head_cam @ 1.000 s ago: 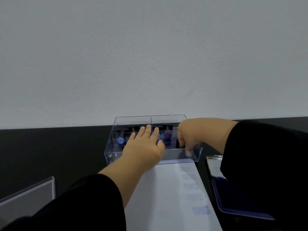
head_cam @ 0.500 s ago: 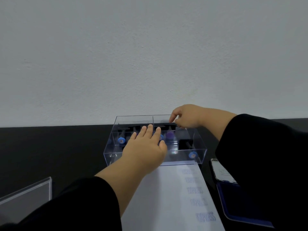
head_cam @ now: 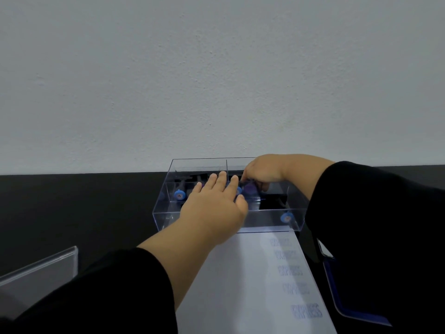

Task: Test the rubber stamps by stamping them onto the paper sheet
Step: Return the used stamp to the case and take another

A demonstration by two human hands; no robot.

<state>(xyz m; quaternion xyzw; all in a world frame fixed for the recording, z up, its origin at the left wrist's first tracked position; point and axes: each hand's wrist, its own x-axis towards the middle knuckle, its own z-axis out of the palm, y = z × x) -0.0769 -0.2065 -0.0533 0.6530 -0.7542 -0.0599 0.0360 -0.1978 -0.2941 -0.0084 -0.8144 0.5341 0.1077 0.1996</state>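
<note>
The left hand lies flat with straight fingers over the near wall of a clear box on the dark surface. Just right of those fingers, the right hand reaches into the box, its curled fingers closing on a purple-topped stamp. A blue-topped stamp stands left of the left fingers; another blue-topped stamp lies near the box's right front corner. Nearer than the fingers, a paper sheet carries a column of blue "EXPRESS" prints. A blue ink pad lies beside its right edge.
</note>
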